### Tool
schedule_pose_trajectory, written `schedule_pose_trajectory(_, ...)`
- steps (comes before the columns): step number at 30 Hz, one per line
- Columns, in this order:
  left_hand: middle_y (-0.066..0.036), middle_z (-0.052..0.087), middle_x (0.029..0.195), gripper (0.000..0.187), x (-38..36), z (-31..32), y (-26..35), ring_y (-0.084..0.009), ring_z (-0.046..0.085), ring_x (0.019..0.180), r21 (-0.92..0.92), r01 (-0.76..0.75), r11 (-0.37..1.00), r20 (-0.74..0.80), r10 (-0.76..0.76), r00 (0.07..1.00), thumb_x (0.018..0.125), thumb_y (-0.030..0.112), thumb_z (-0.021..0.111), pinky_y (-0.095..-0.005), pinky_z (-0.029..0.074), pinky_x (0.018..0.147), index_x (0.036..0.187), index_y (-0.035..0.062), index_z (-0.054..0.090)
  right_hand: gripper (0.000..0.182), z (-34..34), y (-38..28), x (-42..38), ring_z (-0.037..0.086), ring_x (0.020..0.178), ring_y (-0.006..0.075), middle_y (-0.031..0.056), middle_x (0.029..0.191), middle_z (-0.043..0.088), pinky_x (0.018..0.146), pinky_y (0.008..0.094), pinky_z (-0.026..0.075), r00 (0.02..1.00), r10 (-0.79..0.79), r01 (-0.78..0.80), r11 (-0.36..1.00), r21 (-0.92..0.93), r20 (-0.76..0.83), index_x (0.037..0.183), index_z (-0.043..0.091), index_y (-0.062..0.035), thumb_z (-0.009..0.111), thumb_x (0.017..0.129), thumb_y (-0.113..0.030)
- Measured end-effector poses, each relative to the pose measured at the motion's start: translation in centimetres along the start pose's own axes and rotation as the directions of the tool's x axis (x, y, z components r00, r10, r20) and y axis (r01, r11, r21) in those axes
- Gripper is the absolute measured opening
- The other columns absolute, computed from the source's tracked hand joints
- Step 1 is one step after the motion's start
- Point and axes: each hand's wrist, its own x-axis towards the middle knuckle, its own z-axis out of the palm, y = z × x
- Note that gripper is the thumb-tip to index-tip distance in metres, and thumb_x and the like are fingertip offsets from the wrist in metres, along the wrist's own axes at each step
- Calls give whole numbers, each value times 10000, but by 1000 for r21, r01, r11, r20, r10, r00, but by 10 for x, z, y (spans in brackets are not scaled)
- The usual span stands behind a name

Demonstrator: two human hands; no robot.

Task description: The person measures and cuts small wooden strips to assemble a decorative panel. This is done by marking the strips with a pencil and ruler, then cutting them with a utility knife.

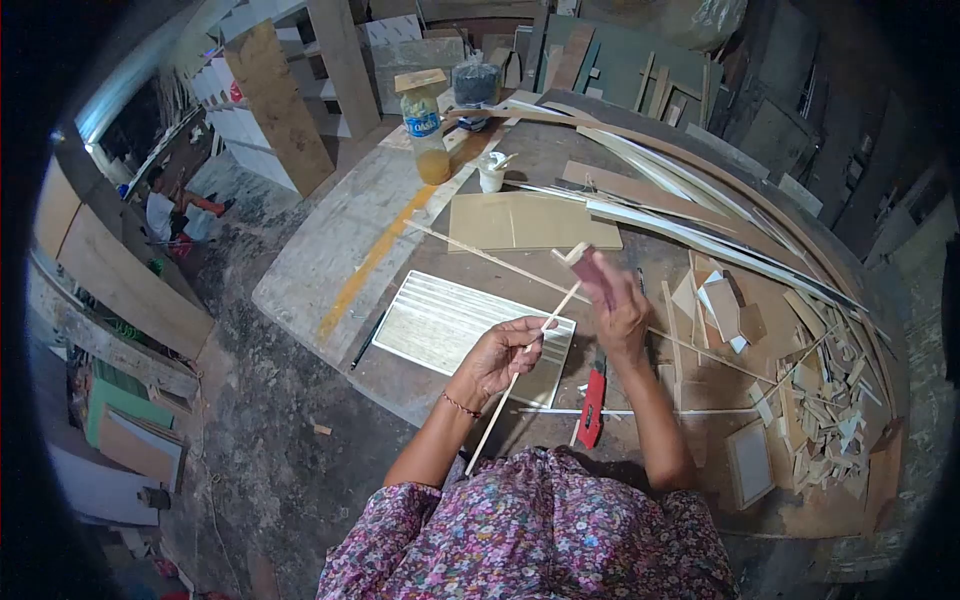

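Note:
My left hand (505, 357) pinches a thin wooden strip (492, 432), which slants from near my shirt up toward the right hand. In my right hand (622, 312) is a sanding block (590, 272), reddish-brown with a pale wooden end, slightly blurred. It is close to the strip's upper tip. Below the left hand lies a pale panel (440, 318) with lengthwise strips on it. A red utility knife (592, 410) rests on the table beneath my right wrist, near a thin white strip (660, 412).
The worktable (320, 240) carries a bottle (424, 130) of yellowish liquid, a white cup (492, 174) and a tan board (535, 222). Long strips (690, 225) run along the right side. Wood offcuts (825, 420) heap up at right. A person (170, 205) sits on the floor far left.

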Motion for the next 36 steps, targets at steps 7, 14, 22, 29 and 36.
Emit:
schedule_pose_trajectory(7, -6, 462, 602, 231, 1, -4, -2, -61, 376, 449, 13, -14, 1000, -3, 14, 1000, 847, 47, 504, -169, 316, 385, 1060, -35, 535, 386, 8, 6, -22, 607, 812, 285, 105, 887, 616, 690, 376, 485, 999, -31, 29, 998, 52, 23, 1149, 566, -157, 647, 776, -218)
schedule_pose_trajectory(14, -76, 534, 553, 96, 2, -5, -14, -115, 479, 429, 773, -197, 603, -144, 470, 871, 822, 42, 563, -244, 385, 411, 842, -49, 587, 335, -6, 12, -7, 596, 807, 322, 148, 915, 615, 680, 409, 475, 993, 100, -96, 993, 69, -61, 1144, 559, -121, 600, 827, -221)
schedule_pose_trajectory(22, -171, 533, 675, 60, -1, 1, -16, -310, 548, 574, 958, -132, -253, 283, 783, 554, 732, -33, 597, -362, 432, 506, 791, -25, 592, 351, 3, -24, -41, 591, 752, 328, 134, 813, 574, 642, 430, 474, 927, 159, -118, 983, -138, 339, 1162, 553, -147, 601, 825, -231)
schedule_pose_trajectory(29, -176, 501, 698, 37, -9, 3, -19, -376, 527, 584, 967, -128, -218, 252, 776, 578, 744, -20, 588, -419, 428, 511, 761, -14, 555, 342, -1, -31, -34, 603, 709, 320, 139, 840, 581, 565, 396, 485, 964, 67, -50, 996, -69, 257, 1156, 548, -161, 602, 824, -226)
schedule_pose_trajectory(36, -145, 500, 713, 109, -22, -4, -19, -275, 539, 617, 963, -210, -171, 257, 818, 515, 687, -126, 536, -324, 440, 544, 705, -30, 585, 321, 11, 42, -55, 613, 790, 329, 138, 951, 611, 637, 442, 477, 945, 316, -298, 938, -178, 82, 1162, 532, -196, 531, 865, -320)
